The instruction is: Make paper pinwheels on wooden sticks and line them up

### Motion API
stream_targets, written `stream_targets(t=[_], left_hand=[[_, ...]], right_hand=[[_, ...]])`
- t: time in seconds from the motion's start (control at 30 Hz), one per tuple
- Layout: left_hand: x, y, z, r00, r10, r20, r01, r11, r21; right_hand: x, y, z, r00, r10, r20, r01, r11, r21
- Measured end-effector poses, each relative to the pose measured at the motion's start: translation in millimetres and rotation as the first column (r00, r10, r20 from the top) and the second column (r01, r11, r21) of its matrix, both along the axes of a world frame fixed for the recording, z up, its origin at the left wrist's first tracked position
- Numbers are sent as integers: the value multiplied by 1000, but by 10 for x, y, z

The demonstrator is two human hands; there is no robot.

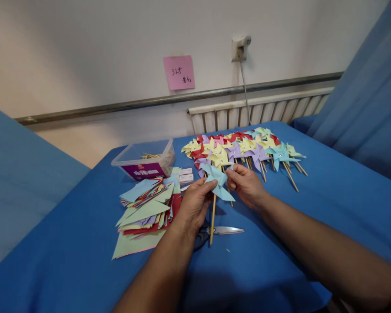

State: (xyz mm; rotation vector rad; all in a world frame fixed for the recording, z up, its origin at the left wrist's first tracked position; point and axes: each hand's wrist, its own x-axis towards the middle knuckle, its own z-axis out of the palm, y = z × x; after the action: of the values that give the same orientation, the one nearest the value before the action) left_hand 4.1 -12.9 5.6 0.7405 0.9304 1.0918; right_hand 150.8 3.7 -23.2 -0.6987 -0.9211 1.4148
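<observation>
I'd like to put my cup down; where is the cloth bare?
Bare blue cloth lies right of the finished pinwheels and near the front left edge. It is crowded around the paper pile, plastic box and scissors.

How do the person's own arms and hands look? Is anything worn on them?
Both forearms are bare as far as the picture shows: no sleeve is in view on either. The left hand and the right hand wear no gloves. No ring, watch or bracelet shows on the fingers or wrists. The fingernails look short and unpainted. No markings are visible.
</observation>
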Motion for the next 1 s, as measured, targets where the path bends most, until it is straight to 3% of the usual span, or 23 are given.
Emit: stream_targets(t=[0.1, 0.17, 0.23, 0.33, 0.47, 0.57, 0.67, 0.73, 0.83, 1.0], left_hand=[[2, -7, -2, 998, -13, -61, 14, 1000, 16], [1, -13, -2, 991, 15, -133, -11, 999, 31], [2, -19, -2, 977, 60, -207, -53, 998, 41], [15, -22, -2, 965, 84, -247, -74, 996, 53], [35, -24, 2, 979, 58, -194, -50, 998, 44], [29, -22, 2, 995, 32, -98, -31, 999, 11], [0, -7, -11, 993, 114, -38, -116, 993, -33], [-20, 8, -22, 982, 188, -21, -189, 980, -66], [-29, 23, -28, 979, 204, -11, -204, 975, -92], [1, 8, -2, 974, 224, -29, -225, 971, -82]], right_hand=[[46, 32, 2, 997, -60, 42, 61, 998, -24], [87, 47, 13, 974, -176, 145, 171, 984, 44], [116, 46, 32, 897, -324, 301, 262, 938, 228], [106, 10, 55, 759, -474, 447, 231, 837, 496], [48, -30, 39, 741, -465, 484, 168, 827, 537], [28, -32, -2, 794, -406, 451, 214, 883, 418], [1, -67, -37, 808, -379, 451, 229, 908, 352], [-33, -118, -45, 737, -407, 539, 161, 881, 445], [-85, -196, -40, 596, -484, 641, 39, 815, 578], [-91, -212, -28, 460, -556, 692, -31, 769, 638]])
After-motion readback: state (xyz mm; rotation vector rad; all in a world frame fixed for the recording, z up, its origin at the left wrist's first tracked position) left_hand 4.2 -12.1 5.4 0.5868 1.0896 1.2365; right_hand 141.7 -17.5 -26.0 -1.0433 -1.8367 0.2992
